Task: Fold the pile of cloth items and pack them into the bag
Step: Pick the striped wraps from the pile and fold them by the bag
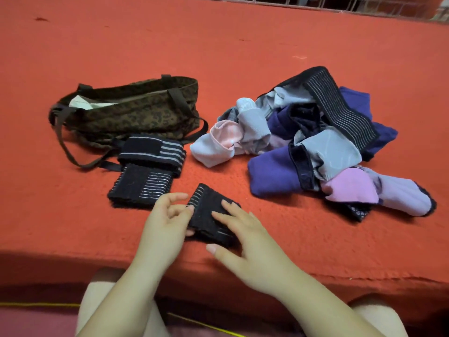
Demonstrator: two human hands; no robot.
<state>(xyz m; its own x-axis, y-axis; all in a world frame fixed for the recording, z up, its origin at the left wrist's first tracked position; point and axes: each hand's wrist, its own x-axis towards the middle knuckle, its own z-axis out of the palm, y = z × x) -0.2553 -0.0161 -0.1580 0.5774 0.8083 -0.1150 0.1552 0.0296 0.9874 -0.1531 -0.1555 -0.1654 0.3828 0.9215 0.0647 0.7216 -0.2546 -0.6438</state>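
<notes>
Pressing flat: the folded black wrap [211,216] is pinned by right hand [245,242] w/ spread fingers, edge pinched by left hand [163,224] — prob. to set the crease, just below the bag [131,113].

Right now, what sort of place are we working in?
Probably a home, on a bed or mattress: a red textured cover, a leopard-print bag, a pile of cloth items, a window grille behind.

Red-orange bed cover [243,45]; brown leopard-print bag [136,113]; black white-striped folded bands [145,171]; purple, lilac, pink, grey pile [303,147].
</notes>
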